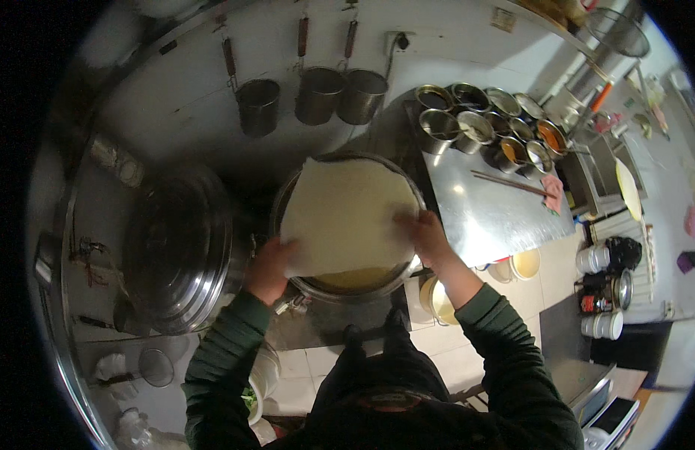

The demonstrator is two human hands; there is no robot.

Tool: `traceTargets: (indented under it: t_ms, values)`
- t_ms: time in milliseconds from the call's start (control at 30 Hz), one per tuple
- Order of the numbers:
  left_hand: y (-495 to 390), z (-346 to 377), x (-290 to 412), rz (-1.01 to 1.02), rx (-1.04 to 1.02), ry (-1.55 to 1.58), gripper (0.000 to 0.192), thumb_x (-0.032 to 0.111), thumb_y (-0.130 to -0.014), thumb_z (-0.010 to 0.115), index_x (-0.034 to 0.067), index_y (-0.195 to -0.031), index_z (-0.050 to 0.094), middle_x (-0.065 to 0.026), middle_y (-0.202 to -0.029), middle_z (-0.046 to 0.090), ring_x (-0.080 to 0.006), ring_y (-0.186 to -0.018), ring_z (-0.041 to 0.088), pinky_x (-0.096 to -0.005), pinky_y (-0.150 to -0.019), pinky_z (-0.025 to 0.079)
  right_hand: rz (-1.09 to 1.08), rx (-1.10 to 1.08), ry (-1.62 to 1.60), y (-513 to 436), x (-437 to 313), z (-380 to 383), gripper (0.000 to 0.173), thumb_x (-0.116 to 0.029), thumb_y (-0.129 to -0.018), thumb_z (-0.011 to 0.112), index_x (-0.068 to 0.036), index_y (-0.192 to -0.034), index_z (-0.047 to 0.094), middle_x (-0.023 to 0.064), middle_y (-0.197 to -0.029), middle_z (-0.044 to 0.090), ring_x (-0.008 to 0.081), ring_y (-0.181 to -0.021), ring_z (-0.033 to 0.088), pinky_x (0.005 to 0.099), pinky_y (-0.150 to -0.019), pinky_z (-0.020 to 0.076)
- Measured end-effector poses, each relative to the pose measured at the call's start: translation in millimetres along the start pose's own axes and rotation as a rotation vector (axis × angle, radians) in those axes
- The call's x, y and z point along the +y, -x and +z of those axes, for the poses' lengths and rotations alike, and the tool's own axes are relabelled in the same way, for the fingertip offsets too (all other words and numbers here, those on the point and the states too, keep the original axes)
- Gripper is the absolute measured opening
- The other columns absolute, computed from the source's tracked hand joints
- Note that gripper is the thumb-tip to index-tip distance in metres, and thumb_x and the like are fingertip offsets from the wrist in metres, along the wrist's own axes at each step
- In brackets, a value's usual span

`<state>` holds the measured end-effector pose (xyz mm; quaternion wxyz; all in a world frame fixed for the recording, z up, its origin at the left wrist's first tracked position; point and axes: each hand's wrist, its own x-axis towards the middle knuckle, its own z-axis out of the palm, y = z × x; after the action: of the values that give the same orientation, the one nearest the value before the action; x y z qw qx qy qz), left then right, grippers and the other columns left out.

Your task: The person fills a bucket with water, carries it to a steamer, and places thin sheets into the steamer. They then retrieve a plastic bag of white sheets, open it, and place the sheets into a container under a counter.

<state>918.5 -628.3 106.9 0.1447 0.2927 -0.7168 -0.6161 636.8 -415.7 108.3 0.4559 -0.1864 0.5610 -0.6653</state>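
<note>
A pale, thin sheet, perhaps cloth or paper, is held out flat over a large round metal pot. My left hand grips its lower left edge. On the opposite side my right hand pinches the right edge, its fingers blurred. Below the sheet's near edge, yellowish contents show inside the pot. Most of the pot's opening is hidden by the sheet.
A big lidded metal pot stands at left. Metal strainer baskets hang on the wall. To the right, a steel table bears several metal pots of sauces, chopsticks and a pink cloth. Buckets stand on the floor.
</note>
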Motion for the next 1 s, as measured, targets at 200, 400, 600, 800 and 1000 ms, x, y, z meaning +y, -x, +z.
traceTargets:
  t_ms: [200, 400, 600, 800, 1000]
  values:
    - [-42, 48, -125, -0.447, 0.230, 0.185, 0.038, 0.017, -0.095, 0.061, -0.002, -0.128, 0.059, -0.0120, -0.112, 0.065, -0.0246, -0.105, 0.061, -0.0394, -0.087, 0.050, 0.219, 0.094, 0.437, -87, 138, -34, 0.029, -0.019, -0.092, 0.066, 0.007, -0.105, 0.067, 0.0154, -0.087, 0.071, 0.0214, -0.076, 0.068, 0.0368, -0.069, 0.0548]
    - [-47, 77, -161, -0.736, 0.195, 0.031, 0.045, 0.013, -0.094, 0.057, 0.000, -0.137, 0.052, -0.0161, -0.118, 0.063, -0.0290, -0.102, 0.060, -0.0414, -0.086, 0.048, 0.144, -0.099, 0.886, -90, 166, -58, 0.031, -0.020, -0.089, 0.060, 0.003, -0.108, 0.066, 0.0220, -0.096, 0.070, 0.0367, -0.092, 0.069, 0.0446, -0.080, 0.0542]
    - [-29, 67, -189, -0.641, 0.143, -0.109, 0.040, 0.016, -0.100, 0.058, 0.008, -0.138, 0.052, -0.0099, -0.113, 0.061, -0.0251, -0.090, 0.057, -0.0498, -0.077, 0.048, 0.119, -0.054, 1.165, -80, 153, -64, 0.040, -0.022, -0.088, 0.063, -0.002, -0.123, 0.063, 0.0196, -0.108, 0.070, 0.0356, -0.103, 0.067, 0.0417, -0.090, 0.0537]
    - [-11, 38, -215, -0.234, 0.364, -0.549, 0.029, 0.016, -0.096, 0.060, 0.005, -0.122, 0.060, -0.0133, -0.104, 0.065, -0.0275, -0.088, 0.062, -0.0453, -0.075, 0.052, -0.236, 0.087, 1.094, -33, 111, -140, 0.050, -0.001, -0.081, 0.063, 0.000, -0.131, 0.053, 0.0192, -0.122, 0.060, 0.0350, -0.120, 0.055, 0.0410, -0.098, 0.0483]
    - [16, 30, -200, -0.095, 0.409, -0.370, 0.022, 0.006, -0.091, 0.061, 0.001, -0.112, 0.064, -0.0177, -0.100, 0.069, -0.0341, -0.091, 0.066, -0.0442, -0.077, 0.054, -0.615, 0.164, 1.511, 6, 100, -183, 0.053, -0.006, -0.078, 0.062, -0.002, -0.130, 0.054, 0.0247, -0.137, 0.052, 0.0449, -0.128, 0.047, 0.0522, -0.107, 0.0379]
